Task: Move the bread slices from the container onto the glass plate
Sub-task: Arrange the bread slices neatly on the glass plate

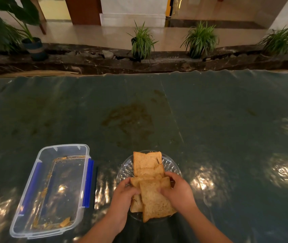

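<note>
A round glass plate (pixel 172 166) sits near the table's front edge, with several brown bread slices (pixel 147 163) overlapping on it. My left hand (pixel 123 196) and my right hand (pixel 179 191) both grip the nearest slices (pixel 154 201) from either side, over the plate's near half. To the left lies the clear plastic container (pixel 64 149) with blue side clips; it holds only crumbs and small bread bits.
The table is covered with a dark green cloth (pixel 210 120) under clear plastic, stained in the middle. Beyond the far edge runs a dark stone ledge with potted plants (pixel 142 41).
</note>
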The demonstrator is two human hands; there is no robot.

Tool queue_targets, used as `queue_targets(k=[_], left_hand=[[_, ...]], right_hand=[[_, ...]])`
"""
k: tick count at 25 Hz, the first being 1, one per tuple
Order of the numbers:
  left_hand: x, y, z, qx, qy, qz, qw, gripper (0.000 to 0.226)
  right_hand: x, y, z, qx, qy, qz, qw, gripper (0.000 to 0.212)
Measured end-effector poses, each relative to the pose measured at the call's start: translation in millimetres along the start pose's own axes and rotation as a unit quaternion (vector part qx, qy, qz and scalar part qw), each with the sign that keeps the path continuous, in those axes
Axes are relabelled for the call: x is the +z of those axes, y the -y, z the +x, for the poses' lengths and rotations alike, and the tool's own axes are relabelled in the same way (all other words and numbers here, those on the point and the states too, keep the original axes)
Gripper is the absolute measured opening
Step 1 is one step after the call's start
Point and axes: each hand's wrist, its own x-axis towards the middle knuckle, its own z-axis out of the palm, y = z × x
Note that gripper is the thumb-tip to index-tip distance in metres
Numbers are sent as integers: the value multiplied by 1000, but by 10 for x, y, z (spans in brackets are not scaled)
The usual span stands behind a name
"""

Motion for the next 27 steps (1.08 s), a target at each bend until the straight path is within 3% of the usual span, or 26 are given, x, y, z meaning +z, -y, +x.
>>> queue_targets(k=[7, 12, 18, 27], left_hand=[[-32, 86, -136, 3, -11, -15, 1000, 35], [-34, 115, -86, -19, -32, 29, 999, 32], [-82, 134, -48, -13, -67, 66, 995, 33], [-137, -43, -25, 2, -87, 18, 996, 38]], right_hand=[[33, -69, -162, -4, 5, 8, 1000, 51], [29, -98, -133, 5, 39, -43, 998, 41], [-4, -122, -142, 15, 22, -62, 998, 27], [-255, 43, -58, 60, -21, 142, 988, 20]])
